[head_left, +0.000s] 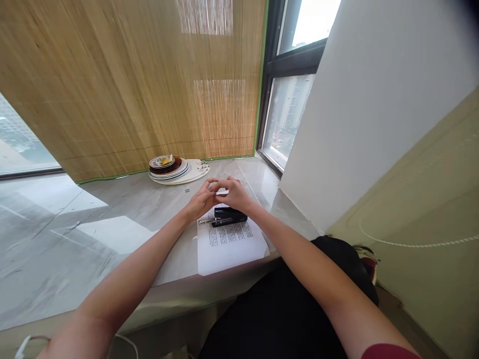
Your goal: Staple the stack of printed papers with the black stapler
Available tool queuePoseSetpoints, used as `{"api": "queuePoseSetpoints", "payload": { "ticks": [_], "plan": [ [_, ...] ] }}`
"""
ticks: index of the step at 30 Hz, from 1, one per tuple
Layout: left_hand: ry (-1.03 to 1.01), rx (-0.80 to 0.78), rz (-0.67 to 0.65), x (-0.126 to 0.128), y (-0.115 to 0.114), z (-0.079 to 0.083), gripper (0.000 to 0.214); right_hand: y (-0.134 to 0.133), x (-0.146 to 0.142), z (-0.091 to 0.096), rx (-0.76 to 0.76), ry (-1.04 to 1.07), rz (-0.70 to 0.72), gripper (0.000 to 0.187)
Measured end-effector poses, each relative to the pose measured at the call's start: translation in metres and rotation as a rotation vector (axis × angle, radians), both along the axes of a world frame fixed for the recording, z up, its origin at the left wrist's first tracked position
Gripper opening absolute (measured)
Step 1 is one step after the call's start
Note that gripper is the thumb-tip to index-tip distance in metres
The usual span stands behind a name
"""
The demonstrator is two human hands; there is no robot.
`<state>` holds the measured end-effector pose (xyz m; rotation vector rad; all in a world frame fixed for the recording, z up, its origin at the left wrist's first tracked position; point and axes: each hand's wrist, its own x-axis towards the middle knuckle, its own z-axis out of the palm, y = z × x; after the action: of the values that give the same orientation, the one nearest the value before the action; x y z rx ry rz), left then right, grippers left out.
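Note:
My left hand (203, 199) and my right hand (232, 193) meet at the fingertips above the sill, both with bent, pinching fingers. Whatever they hold between them is too small to make out. Just below them a black stapler (231, 217) lies on its side, its metal part (207, 221) sticking out to the left. Under the stapler is a white sheet of printed paper (234, 252), its top part hidden by my hands. A small grey piece, perhaps a strip of staples (187, 190), rests on the sill left of my hands.
Stacked plates (170, 174) with a small yellow item on top stand at the back against a bamboo blind (149, 89). A window (288, 109) and white wall (359, 99) bound the right side. The marble sill (127, 269) ends at a front edge near my body.

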<state>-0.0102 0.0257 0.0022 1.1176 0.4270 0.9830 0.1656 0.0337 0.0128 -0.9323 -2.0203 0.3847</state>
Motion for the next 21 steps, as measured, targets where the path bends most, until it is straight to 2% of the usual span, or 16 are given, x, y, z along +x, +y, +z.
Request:
{"api": "queuePoseSetpoints", "payload": {
  "ticks": [2, 3, 5, 7, 9, 10, 12, 15, 17, 21],
  "plan": [
    [0.029, 0.047, 0.048, 0.000, 0.004, -0.002, 0.037, 0.004, 0.009, 0.004, -0.019, 0.041, -0.027, 0.021],
    [0.074, 0.095, 0.141, -0.002, 0.008, -0.004, 0.032, 0.008, 0.017, 0.006, -0.030, 0.053, -0.051, 0.017],
    [0.262, 0.251, 0.466, -0.012, 0.020, -0.009, 0.019, 0.018, 0.039, 0.005, -0.058, 0.034, -0.144, 0.014],
    [0.618, 0.445, 0.838, -0.028, 0.033, -0.016, 0.015, 0.029, 0.068, -0.002, -0.098, -0.066, -0.347, 0.016],
    [0.964, 0.535, 1.005, -0.046, 0.045, -0.026, 0.026, 0.038, 0.095, -0.015, -0.227, -0.205, -0.589, 0.016],
    [1.101, 0.530, 1.029, -0.053, 0.049, -0.031, 0.032, 0.042, 0.106, -0.022, -0.293, -0.254, -0.675, 0.015],
    [1.287, 0.506, 0.984, -0.063, 0.055, -0.040, 0.035, 0.048, 0.120, -0.035, -0.344, -0.291, -0.736, 0.013],
    [1.374, 0.500, 0.896, -0.068, 0.058, -0.046, 0.025, 0.058, 0.123, -0.047, -0.318, -0.289, -0.697, 0.015],
    [1.405, 0.504, 0.873, -0.069, 0.058, -0.045, 0.022, 0.064, 0.120, -0.051, -0.292, -0.279, -0.665, 0.018],
    [1.520, 0.511, 0.833, -0.073, 0.057, -0.035, 0.029, 0.066, 0.123, -0.053, -0.243, -0.225, -0.647, 0.023]
  ]
}}
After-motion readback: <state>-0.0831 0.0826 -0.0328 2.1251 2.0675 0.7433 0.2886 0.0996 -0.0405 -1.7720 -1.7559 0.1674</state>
